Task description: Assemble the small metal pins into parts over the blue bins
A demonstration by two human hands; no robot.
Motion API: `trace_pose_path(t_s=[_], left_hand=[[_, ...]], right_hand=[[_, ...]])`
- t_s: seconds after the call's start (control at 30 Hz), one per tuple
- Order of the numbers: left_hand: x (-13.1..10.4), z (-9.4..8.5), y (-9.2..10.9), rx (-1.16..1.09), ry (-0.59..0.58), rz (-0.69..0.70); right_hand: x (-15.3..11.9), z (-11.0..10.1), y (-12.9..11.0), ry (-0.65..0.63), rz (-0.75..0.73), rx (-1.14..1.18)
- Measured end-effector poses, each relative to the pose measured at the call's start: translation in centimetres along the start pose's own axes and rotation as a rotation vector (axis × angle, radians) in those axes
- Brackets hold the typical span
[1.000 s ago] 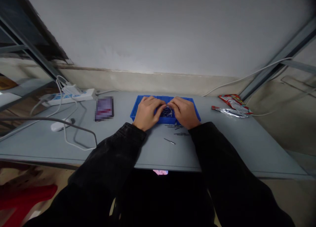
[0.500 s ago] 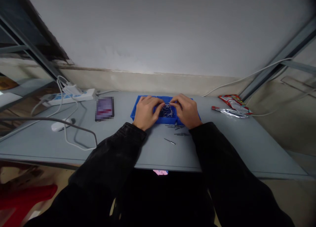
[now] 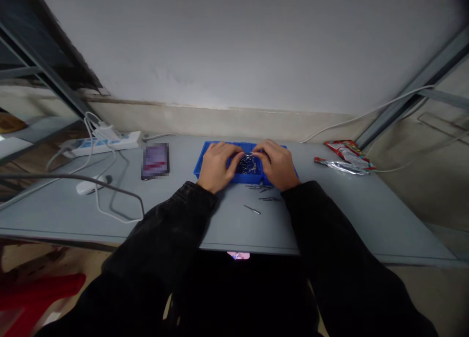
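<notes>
Right hand: shifted slightly right.
Left hand: barely moved.
Grips: couldn't tell whether closed.
Pins: lay between, axes mixed.

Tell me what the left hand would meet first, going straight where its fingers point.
Probably the bare right hand, facing the bare left hand above slim, silvery metal pins in a blue plastic bin. Depth is unclear, so the pins might come first.

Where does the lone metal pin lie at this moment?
In the head view, the lone metal pin lies slightly right of centre on the grey desk, nearer the front edge than the closest pin cluster.
</notes>
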State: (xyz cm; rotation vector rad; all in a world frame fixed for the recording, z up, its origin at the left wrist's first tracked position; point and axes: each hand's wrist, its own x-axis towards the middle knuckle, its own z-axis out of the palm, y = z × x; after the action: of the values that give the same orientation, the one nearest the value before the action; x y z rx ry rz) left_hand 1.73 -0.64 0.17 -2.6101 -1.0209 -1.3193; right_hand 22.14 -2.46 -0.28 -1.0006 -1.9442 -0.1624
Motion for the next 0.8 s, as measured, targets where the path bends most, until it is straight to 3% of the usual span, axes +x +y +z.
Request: trace_pose_path(t_s=[0.8], left_hand=[[-0.29, 0.24, 0.00, -0.032, -0.081, 0.142]], right_hand=[[-0.20, 0.66, -0.44, -0.127, 0.051, -0.020]])
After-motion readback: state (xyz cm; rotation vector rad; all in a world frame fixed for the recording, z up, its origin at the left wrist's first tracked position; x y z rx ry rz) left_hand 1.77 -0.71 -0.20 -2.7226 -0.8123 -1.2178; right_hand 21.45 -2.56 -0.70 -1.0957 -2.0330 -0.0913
